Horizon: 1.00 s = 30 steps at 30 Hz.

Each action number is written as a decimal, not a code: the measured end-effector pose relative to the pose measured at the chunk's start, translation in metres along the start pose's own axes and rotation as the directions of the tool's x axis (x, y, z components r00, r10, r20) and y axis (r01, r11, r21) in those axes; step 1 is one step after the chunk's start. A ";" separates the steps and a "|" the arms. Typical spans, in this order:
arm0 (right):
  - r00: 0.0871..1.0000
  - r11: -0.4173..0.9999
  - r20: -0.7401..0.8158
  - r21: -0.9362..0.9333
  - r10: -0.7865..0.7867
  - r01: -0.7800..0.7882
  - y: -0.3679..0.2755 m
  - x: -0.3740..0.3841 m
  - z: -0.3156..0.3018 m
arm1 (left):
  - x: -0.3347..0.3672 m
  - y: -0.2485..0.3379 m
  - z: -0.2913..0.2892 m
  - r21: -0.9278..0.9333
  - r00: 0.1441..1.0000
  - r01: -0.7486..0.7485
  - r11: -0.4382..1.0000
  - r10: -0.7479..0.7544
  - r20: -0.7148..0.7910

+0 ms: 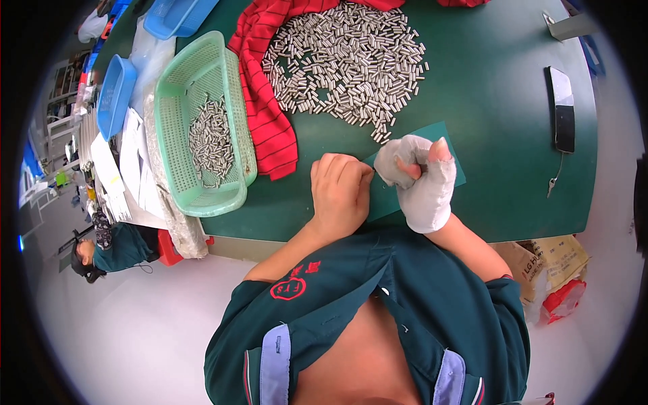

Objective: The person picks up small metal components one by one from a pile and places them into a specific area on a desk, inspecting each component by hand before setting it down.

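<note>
A wide heap of small silver metal cylinders (351, 57) lies on the green table, narrowing to a few pieces just beyond my hands. My left hand (341, 192) is bare and rests closed near the table's front edge; whatever its curled fingers hold is hidden. Beside it, my right hand (420, 181) wears a white glove with bare fingertips showing. Its fingers are curled in, and I cannot make out anything in them. Beneath the right hand is a flat green sheet (445, 152). More silver cylinders (211, 142) lie in a pale green perforated basket (233, 88) at the left.
A red striped cloth (270, 138) borders the heap. Blue trays (116, 94) and white papers (138, 155) stand left of the basket. On the right are a phone (561, 108) with a key on a cord and a metal bracket (567, 27). Another person (121, 250) is at far left.
</note>
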State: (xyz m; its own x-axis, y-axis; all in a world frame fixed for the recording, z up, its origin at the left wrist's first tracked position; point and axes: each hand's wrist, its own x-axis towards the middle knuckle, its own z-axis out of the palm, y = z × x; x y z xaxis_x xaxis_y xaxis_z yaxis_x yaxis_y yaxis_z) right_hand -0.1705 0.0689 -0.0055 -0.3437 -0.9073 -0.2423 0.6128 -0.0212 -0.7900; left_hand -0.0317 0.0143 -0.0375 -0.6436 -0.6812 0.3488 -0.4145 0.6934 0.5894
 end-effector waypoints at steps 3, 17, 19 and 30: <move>0.991 0.994 0.106 0.085 -0.080 0.071 0.007 0.002 -0.011 | -0.002 0.000 0.000 0.007 1.000 -0.008 1.000 0.008 -0.010; 0.983 0.987 0.108 0.081 -0.148 0.139 0.002 -0.005 -0.011 | -0.001 -0.010 -0.023 -0.618 0.980 0.197 0.761 -0.177 0.094; 0.978 0.987 0.137 -0.013 -0.156 0.160 0.002 -0.009 -0.010 | -0.004 -0.013 -0.022 -0.778 0.957 0.278 0.563 -0.232 0.174; 0.977 0.975 0.183 -0.169 -0.110 0.142 0.004 -0.022 -0.016 | 0.000 -0.014 -0.029 -0.799 0.971 0.219 0.560 -0.209 0.119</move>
State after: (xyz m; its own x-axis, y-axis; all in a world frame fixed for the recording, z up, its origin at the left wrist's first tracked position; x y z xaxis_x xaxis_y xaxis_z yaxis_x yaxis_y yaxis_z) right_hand -0.1716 0.0953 -0.0122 -0.2730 -0.9609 -0.0466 0.4290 -0.0783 -0.8999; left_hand -0.0067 -0.0023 -0.0247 -0.6146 -0.7783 0.1282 0.1405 0.0519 0.9887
